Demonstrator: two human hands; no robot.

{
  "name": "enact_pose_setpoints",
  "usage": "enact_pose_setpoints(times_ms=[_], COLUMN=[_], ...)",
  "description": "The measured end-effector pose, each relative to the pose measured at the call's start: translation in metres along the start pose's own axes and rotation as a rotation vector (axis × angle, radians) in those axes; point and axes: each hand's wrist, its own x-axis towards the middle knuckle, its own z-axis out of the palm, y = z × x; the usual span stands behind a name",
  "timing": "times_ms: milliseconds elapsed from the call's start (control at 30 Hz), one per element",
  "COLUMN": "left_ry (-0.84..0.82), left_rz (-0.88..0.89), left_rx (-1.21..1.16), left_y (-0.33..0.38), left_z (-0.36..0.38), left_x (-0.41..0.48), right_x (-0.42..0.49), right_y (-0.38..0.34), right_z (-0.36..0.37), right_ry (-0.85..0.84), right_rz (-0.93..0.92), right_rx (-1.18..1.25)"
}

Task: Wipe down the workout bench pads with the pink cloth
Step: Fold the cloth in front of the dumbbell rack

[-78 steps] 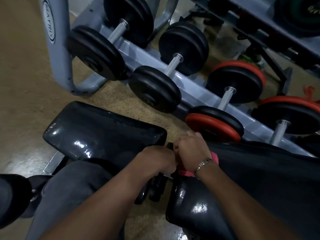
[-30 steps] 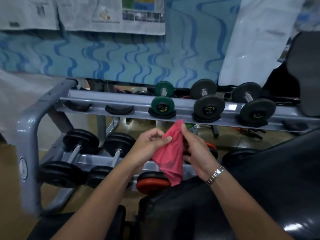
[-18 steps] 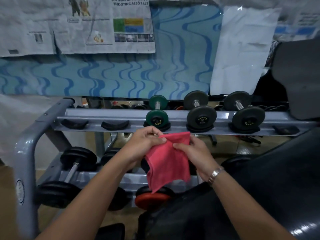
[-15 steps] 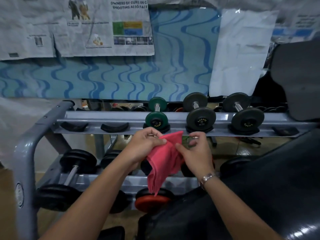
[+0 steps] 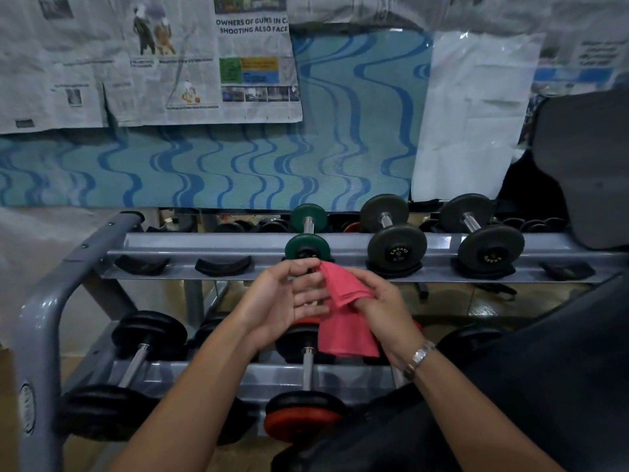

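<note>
1. Head view: both hands are raised in front of the chest, at the centre of the frame, with the pink cloth (image 5: 343, 315) between them and clear of any surface.
2. The left hand (image 5: 282, 301) faces palm-up toward the camera. Its thumb and forefinger appear to pinch the cloth's top corner at 12 o'clock, and the other fingers lie loosely straight against the fabric, probably to steady it.
3. The right hand (image 5: 384, 308) has its fingers curled under a fold, so the cloth drapes over them and hangs toward 6 o'clock. I read this hold as refolding or bunching the cloth into a pad for wiping.
4. The black bench pad (image 5: 510, 403) fills the frame from 4 to 5 o'clock, below the right forearm, and the cloth is not touching it. A second upright pad (image 5: 585, 172) stands at 2 o'clock.
5. The dumbbell rack (image 5: 41, 335) runs from 9 to 3 o'clock behind the hands. A green dumbbell (image 5: 306, 247) sits just above the cloth.
6. My judgement is that wiping has not yet restarted. Once the cloth is gathered, the right hand is the better placed to press it onto the near pad.
</note>
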Motion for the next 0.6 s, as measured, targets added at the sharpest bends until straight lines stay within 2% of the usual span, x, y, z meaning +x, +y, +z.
enact_pose_setpoints(times_ms=[133, 200, 233, 300, 367, 500, 600], left_ry=[0.167, 0.29, 0.327, 0.252, 0.161, 0.158, 0.266], left_rz=[0.178, 0.146, 0.063, -0.165, -0.298, -0.24, -0.111], left_rx=[0.069, 0.121, 0.137, 0.124, 0.055, -0.182, -0.146], left_y=[-0.017, -0.03, -0.037, -0.048, -0.06, -0.069, -0.061], left_z=[-0.017, -0.023, -0.027, -0.03, -0.037, -0.044, -0.052], left_x=[0.02, 0.033, 0.038, 0.044, 0.051, 0.077, 0.111], right_x=[0.024, 0.033, 0.038, 0.049, 0.058, 0.087, 0.119], right_y=[0.002, 0.004, 0.005, 0.009, 0.016, 0.033, 0.042], right_z=[-0.002, 0.001, 0.003, 0.006, 0.008, 0.014, 0.021], right_ry=[0.044, 0.038, 0.029, 0.018, -0.002, 0.037, 0.077], right_rz=[0.228, 0.329, 0.375, 0.434, 0.488, 0.514, 0.519], right_rx=[0.349, 0.43, 0.472, 0.547, 0.554, 0.545, 0.539])
